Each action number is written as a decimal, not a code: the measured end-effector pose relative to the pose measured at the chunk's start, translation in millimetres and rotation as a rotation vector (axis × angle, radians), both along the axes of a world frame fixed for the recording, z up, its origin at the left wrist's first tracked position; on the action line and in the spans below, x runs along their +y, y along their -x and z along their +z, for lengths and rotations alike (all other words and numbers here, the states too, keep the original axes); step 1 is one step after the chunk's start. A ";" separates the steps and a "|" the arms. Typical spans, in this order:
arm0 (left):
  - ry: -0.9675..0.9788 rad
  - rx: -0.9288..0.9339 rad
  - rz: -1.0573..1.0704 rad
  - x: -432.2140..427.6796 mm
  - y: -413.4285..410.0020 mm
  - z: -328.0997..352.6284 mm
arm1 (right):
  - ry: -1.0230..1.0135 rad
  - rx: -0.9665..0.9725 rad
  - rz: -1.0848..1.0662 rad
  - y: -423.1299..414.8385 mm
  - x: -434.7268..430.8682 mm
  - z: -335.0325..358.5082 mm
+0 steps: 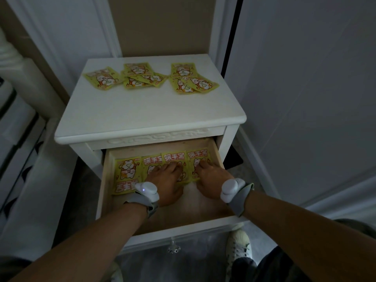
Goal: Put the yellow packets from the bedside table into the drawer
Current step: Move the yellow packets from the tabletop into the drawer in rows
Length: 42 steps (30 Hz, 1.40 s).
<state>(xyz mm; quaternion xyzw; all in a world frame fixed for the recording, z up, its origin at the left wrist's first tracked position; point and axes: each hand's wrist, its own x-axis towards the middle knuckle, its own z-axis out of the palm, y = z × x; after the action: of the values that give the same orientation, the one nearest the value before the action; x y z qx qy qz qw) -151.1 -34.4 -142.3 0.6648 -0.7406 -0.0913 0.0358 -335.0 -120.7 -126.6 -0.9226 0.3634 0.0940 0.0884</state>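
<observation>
The white bedside table (150,110) has its top drawer (105,180) pulled out toward me. Several yellow cartoon packets (127,169) lie in a row along the drawer's back. My left hand (166,180) rests palm down on the middle packets, fingers spread. My right hand (211,178) lies flat on the rightmost packet (198,154). Neither hand grips anything. On the tabletop, more yellow packets sit near the back edge: one at the left (102,79), a pile in the middle (140,76) and a pile at the right (191,80).
A clear knob (173,248) sticks out of the drawer front. A bed with a white headboard (24,82) stands to the left, white panelled walls behind and right. My white shoe (238,247) is on the floor under the drawer.
</observation>
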 end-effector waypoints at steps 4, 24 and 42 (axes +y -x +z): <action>-0.014 0.013 0.022 0.8 -4.2 9.0 | -0.005 -0.017 -0.005 1.6 0.7 1.1; 0.665 0.085 0.083 7.9 -46.1 133.7 | 0.408 -0.782 0.194 -44.7 -11.0 135.4; 0.169 0.032 0.451 -83.9 -119.9 140.6 | 0.259 -0.509 -0.066 -75.5 -86.0 116.3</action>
<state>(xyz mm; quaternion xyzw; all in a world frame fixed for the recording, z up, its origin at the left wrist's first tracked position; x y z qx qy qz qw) -31.2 -118.3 -1.7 0.8065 -0.5776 -0.0293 0.1227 -259.5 -206.8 -10.3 -0.9079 0.3682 -0.1909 0.0614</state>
